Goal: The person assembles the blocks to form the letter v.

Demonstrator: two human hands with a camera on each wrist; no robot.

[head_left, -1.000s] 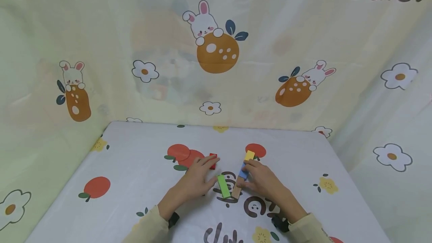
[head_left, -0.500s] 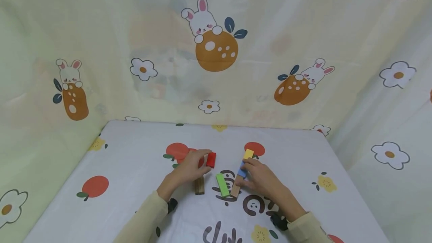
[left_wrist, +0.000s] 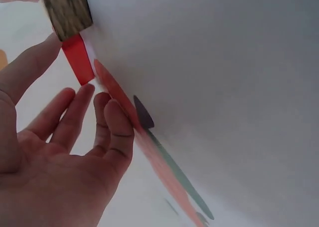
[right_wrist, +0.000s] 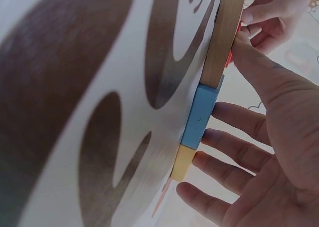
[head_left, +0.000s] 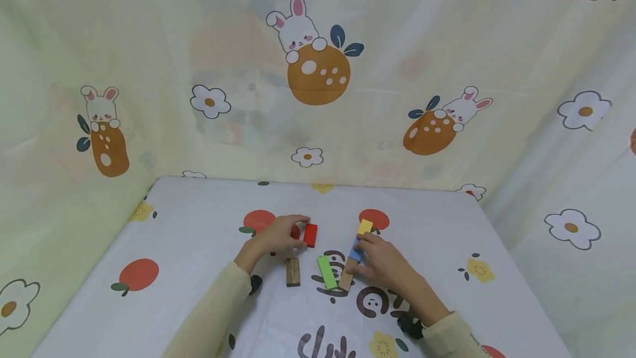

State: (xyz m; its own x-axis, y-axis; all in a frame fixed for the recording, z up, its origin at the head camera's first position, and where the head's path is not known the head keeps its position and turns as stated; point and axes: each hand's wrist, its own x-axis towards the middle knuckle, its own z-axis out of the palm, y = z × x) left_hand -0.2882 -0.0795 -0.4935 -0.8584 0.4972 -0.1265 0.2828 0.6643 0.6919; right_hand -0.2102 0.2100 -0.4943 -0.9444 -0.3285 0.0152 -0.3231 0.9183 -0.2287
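My left hand [head_left: 278, 235] spans the red block [head_left: 310, 235] at its two ends, thumb at the near end and a finger at the far end. The left wrist view shows its fingertips by the red block [left_wrist: 78, 60]. My right hand [head_left: 390, 261] lies along the right side of a slanted row: yellow block [head_left: 365, 226], blue block [head_left: 355, 251], light wooden block [head_left: 347, 275]. Its fairly straight fingers touch the blue block [right_wrist: 200, 116] and yellow block [right_wrist: 183, 162]; the thumb is against the wooden block [right_wrist: 224, 37].
A green block [head_left: 327, 273] lies just left of the row's near end. Farther left is a dark wooden block [head_left: 293, 272], below my left hand. The white tablecloth [head_left: 199, 225] has printed fruit and lettering; a printed curtain [head_left: 238, 142] hangs behind it.
My left hand has moved left, off the top of the red block to its left side, and the dark wooden block has come into view. My right hand and the row have hardly moved.
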